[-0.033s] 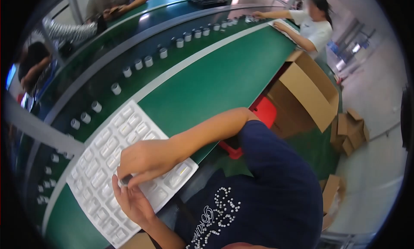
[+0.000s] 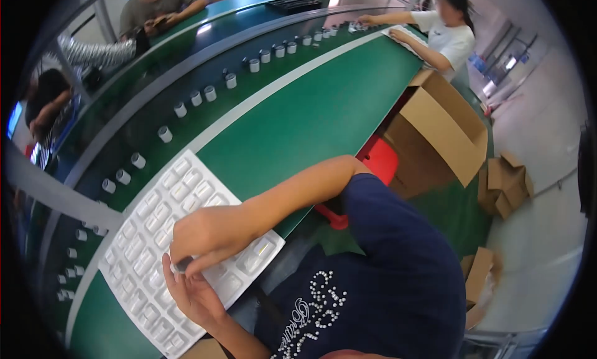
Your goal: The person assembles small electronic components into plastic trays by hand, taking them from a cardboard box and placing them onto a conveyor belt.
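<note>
Both my hands meet over the middle of a white plastic tray (image 2: 186, 166) with rows of moulded pockets, many of them holding pale, shiny pieces. Between the fingertips is a small dark-and-pale cylindrical part (image 2: 183, 264), mostly covered by the fingers. My right hand (image 2: 208, 236) reaches in from above, its fingers bent down and closed on the part. Palm up below it, my left hand (image 2: 191, 292) pinches the same part from the lower side. The exact kind of part cannot be made out.
Small white cylinders (image 2: 165, 134) stand in a line on the conveyor beyond the pale rail. The green bench (image 2: 298, 122) runs up to a co-worker (image 2: 451, 38) at the far right. A red stool (image 2: 379, 160) and cardboard boxes (image 2: 444, 129) are at my right.
The view has shifted slightly. Both hands stay together over the tray, and a little more of the small part shows between the fingers.
</note>
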